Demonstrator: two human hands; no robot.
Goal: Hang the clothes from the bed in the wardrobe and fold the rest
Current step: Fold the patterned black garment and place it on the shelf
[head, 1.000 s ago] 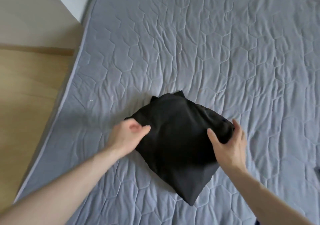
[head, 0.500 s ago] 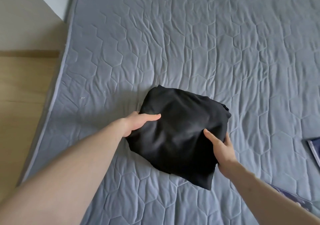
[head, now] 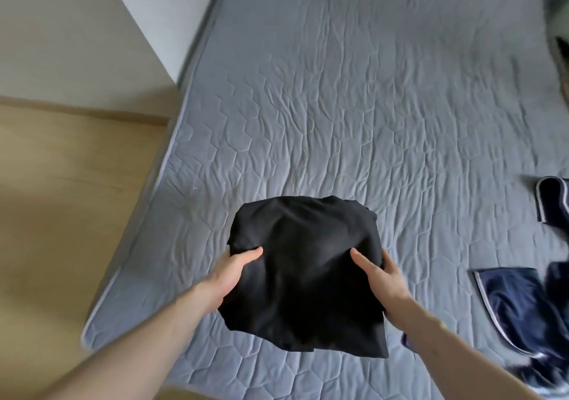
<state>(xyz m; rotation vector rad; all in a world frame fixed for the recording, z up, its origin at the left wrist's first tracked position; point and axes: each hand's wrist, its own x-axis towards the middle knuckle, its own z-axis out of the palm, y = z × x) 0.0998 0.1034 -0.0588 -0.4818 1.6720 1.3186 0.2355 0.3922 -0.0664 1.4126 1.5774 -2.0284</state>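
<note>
A folded black garment [head: 304, 273] is held above the grey quilted bed [head: 354, 116], near its front left corner. My left hand [head: 229, 276] grips its left edge, thumb on top and fingers hidden underneath. My right hand [head: 381, 279] grips the right edge the same way. The garment's front edge sags a little below my hands.
A dark blue garment with white trim [head: 529, 304] lies crumpled at the bed's right side. Another dark item [head: 562, 51] shows at the far right edge. Wooden floor [head: 61, 202] lies left of the bed, and a white wall corner [head: 129, 21] stands at the back left.
Both hands have taken the folded black garment by its sides and lifted it off the bed toward me. The view has swung, bringing the blue garment into sight.
</note>
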